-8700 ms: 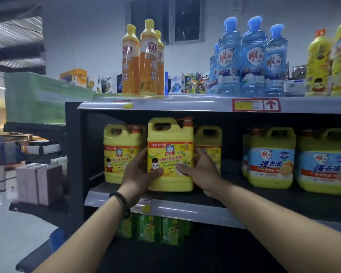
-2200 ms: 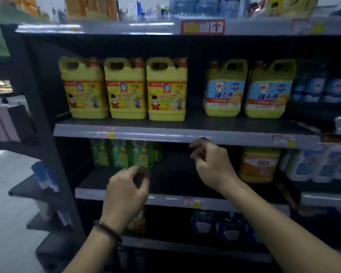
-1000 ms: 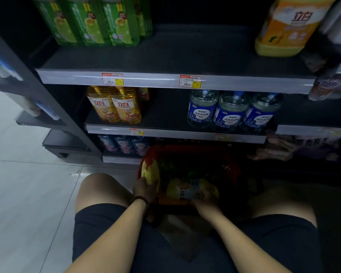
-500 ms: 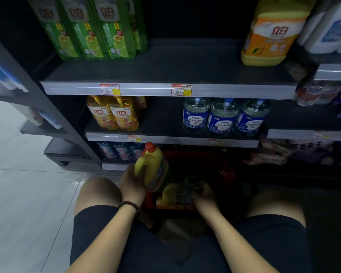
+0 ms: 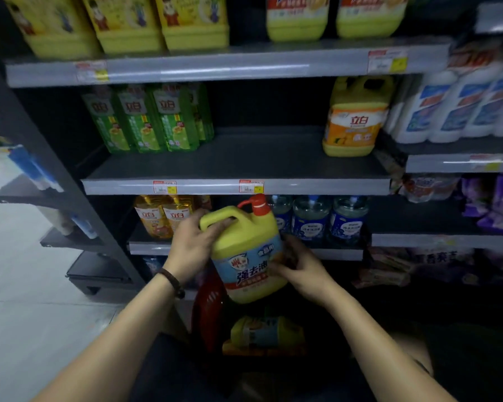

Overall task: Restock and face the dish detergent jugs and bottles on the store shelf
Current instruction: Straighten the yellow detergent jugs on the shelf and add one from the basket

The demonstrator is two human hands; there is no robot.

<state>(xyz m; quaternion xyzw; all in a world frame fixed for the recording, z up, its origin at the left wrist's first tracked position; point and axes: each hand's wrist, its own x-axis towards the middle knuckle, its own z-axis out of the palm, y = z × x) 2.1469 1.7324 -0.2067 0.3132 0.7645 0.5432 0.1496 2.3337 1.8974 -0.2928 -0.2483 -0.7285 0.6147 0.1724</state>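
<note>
The jug hangs tilted above the red basket, left hand fingers curled round its handle and right hand cupping its side, so a loosened hold could drop it.

The yellow plastic jug nearest wears a red pump cap and a pale blue label with dark blue characters. Far left stand green plastic bottles; far right, a yellow orange-labelled jug. Near, a red lattice basket.
</note>
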